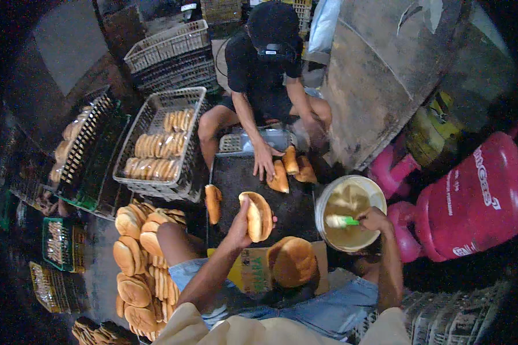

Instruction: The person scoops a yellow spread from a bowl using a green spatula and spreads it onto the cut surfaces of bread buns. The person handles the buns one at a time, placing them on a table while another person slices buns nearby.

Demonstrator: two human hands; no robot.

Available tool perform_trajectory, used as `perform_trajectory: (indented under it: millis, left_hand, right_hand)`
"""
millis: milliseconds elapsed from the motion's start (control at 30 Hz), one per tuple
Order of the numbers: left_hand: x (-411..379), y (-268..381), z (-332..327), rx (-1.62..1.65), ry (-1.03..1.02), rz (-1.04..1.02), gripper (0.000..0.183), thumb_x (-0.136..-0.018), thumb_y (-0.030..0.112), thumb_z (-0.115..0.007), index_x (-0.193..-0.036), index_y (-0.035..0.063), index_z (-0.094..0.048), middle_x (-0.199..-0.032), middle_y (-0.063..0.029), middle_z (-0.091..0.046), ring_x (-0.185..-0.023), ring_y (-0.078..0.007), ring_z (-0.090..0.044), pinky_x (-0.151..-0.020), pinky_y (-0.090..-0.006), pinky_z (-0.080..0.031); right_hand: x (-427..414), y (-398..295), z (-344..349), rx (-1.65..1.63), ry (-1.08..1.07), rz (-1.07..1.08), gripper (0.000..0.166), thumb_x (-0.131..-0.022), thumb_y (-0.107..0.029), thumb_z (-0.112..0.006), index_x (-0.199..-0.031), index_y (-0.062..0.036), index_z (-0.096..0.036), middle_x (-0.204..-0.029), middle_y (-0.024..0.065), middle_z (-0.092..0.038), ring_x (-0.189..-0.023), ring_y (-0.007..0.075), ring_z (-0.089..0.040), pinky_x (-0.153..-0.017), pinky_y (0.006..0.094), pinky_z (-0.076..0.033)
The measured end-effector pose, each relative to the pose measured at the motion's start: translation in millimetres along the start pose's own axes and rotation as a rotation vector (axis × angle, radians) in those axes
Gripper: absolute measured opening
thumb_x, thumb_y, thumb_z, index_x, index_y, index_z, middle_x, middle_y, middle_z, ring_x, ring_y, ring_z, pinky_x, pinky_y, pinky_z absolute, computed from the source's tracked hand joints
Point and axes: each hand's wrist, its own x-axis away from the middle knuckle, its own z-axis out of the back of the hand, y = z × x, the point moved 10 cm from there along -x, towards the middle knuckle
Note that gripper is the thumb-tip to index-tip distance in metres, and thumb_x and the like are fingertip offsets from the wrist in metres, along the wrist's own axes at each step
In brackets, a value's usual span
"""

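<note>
My left hand [241,222] holds a split bread bun [259,217] upright, its cut side turned to the right. My right hand [373,220] grips the green handle of a pastry brush or spatula [341,221], whose pale head lies in the cream filling of a white bucket [321,202]. A large round bun [292,261] rests on cardboard [323,254] in front of me. On the dark tray [241,172] beyond, a co-worker's hand touches one of several elongated buns [279,177]; another bun [213,203] lies at the tray's left edge.
Stacked buns [134,289] stand to my left. Behind them is a plastic crate [190,146] of packed bread, with more crates [168,51] farther back. Pink gas cylinders [470,202] stand right of the bucket. A co-worker [263,77] sits opposite. More crates [453,315] are at the lower right.
</note>
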Motion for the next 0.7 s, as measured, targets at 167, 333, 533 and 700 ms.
perform_trajectory:
  millis: [167,333,533,700]
  left_hand:
    - [21.1,-32.3,-40.5,0.117,-0.173,0.219,0.088,-0.088,0.079,-0.037,-0.133,0.0046,-0.051,-0.125,-0.0232,-0.061,-0.114,-0.0396,-0.061,-0.098,-0.0573,-0.049]
    - [35.5,-25.2,-37.4,0.216,-0.206,0.244,0.083,-0.090,0.076,-0.038,-0.129,0.0050,-0.055,-0.127,-0.0197,-0.061,-0.115,-0.0364,-0.061,-0.100,-0.0520,-0.049]
    - [16.5,4.6,46.8,-0.004,0.192,-0.046,0.043,-0.094,0.043,-0.065,-0.111,0.0048,-0.058,-0.102,-0.0119,-0.066,-0.094,-0.0265,-0.068,-0.085,-0.0413,-0.057]
    - [9.0,0.9,70.2,0.115,0.147,-0.046,0.041,-0.092,0.036,-0.068,-0.116,0.0049,-0.057,-0.108,-0.0108,-0.066,-0.098,-0.0257,-0.067,-0.088,-0.0419,-0.057]
  right_hand:
    - [99.1,-136.5,15.9,-0.442,0.233,0.316,0.031,-0.085,-0.018,-0.071,-0.111,-0.0009,-0.068,-0.094,0.0095,-0.071,-0.086,0.0166,-0.065,-0.078,0.0351,-0.052]
    - [84.7,-283.3,-8.3,-0.078,0.454,0.612,0.029,-0.086,-0.012,-0.069,-0.115,-0.0058,-0.067,-0.083,0.0117,-0.062,-0.076,0.0250,-0.063,-0.069,0.0361,-0.051]
    - [86.8,-333.2,-47.0,0.504,0.522,0.775,0.042,-0.088,-0.012,-0.057,-0.130,-0.0146,-0.061,-0.085,0.0128,-0.056,-0.079,0.0326,-0.062,-0.068,0.0439,-0.053]
    - [93.7,-344.8,-38.9,0.617,0.647,0.751,0.045,-0.083,-0.008,-0.058,-0.128,-0.0129,-0.061,-0.084,0.0093,-0.054,-0.075,0.0278,-0.060,-0.065,0.0397,-0.051]
